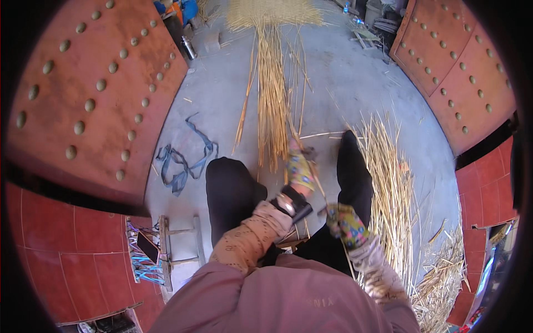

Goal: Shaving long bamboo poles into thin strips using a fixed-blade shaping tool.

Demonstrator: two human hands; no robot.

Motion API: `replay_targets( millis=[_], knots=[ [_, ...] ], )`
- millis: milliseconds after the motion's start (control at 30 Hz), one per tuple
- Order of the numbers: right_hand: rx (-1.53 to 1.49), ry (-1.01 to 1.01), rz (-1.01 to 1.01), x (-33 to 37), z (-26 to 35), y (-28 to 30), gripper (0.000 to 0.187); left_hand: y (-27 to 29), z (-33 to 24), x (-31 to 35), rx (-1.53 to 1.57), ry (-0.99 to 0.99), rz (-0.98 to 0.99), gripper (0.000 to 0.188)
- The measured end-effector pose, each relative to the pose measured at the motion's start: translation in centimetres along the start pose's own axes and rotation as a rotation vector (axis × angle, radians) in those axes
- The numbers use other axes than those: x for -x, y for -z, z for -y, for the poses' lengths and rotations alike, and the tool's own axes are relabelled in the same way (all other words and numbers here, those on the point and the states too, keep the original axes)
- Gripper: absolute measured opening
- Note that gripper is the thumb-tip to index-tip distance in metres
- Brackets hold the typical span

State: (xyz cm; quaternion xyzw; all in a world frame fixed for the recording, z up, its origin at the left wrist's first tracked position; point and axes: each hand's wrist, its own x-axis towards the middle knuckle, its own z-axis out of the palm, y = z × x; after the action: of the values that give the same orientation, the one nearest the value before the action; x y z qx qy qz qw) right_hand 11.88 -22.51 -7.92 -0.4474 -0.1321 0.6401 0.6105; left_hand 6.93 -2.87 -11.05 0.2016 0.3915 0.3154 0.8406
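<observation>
Hands (300, 168) (348, 226) on stalk (320, 185); straw pile (388, 194) beside right leg (355, 180), grey strap (178, 181) left.

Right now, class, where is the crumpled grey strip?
In the head view, the grey strip lies on the floor left of centre, between the studded reddish door and the person's left knee.

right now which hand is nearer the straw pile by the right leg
Right: the right hand is just left of the straw pile; the left hand is farther left and forward.
</observation>
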Motion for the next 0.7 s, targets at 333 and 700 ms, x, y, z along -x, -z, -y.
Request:
replay_targets(
  millis=[333, 700],
  knots=[
    [0.259, 0.120, 0.050, 16.0, -4.4, 15.3, 0.015, 2.1, -16.7, -4.4, 0.141, -0.523, -0.080, 0.040],
    [0.607, 0.492, -0.243, -7.9, 7.0, 14.0, 0.036, 6.3, -16.2, -5.2, 0.468, -0.080, 0.220, 0.035]
  ],
)
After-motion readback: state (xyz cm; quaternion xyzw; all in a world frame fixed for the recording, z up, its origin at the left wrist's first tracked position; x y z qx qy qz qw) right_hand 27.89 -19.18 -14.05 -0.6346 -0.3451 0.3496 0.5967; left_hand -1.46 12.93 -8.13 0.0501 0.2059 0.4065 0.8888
